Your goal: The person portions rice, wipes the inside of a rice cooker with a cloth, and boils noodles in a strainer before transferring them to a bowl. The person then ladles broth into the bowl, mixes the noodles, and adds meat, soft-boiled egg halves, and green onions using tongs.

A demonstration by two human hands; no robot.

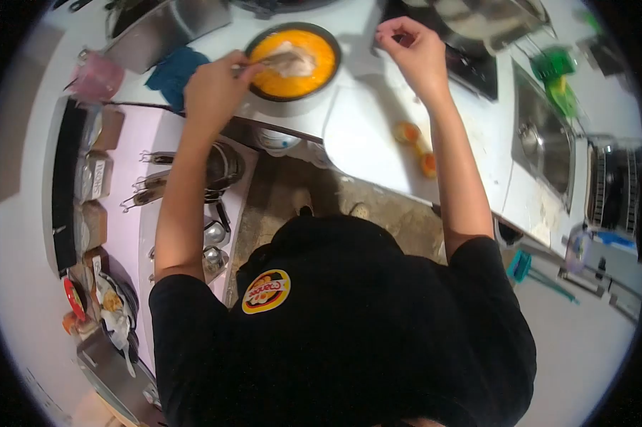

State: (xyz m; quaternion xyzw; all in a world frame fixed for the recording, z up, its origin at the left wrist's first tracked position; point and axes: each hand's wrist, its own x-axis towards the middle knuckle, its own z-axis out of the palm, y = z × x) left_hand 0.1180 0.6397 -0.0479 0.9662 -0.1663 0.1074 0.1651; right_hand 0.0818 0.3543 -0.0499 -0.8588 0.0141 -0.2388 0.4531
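In the head view, a dark round pan (335, 44) holds a bright orange-yellow mixture (274, 84) with a pale, whitish lump (301, 65) in its middle. My left hand (218, 89) is at the pan's left rim, closed around the thin handle of a utensil. The utensil's blurred head reaches into the pale lump, and I cannot tell whether it is a spoon or a fork. To the right of the pan, my right hand (417, 57) is raised over the counter with fingertips pinched together. Whatever lies between them is too small to make out.
Two small orange-and-yellow pieces (408, 132) lie on a white board (363, 132) near my right forearm. A blue cloth (178, 75) and a pink container (97, 75) are on the left. A dark cooktop (474, 67) and a sink (538, 135) are on the right.
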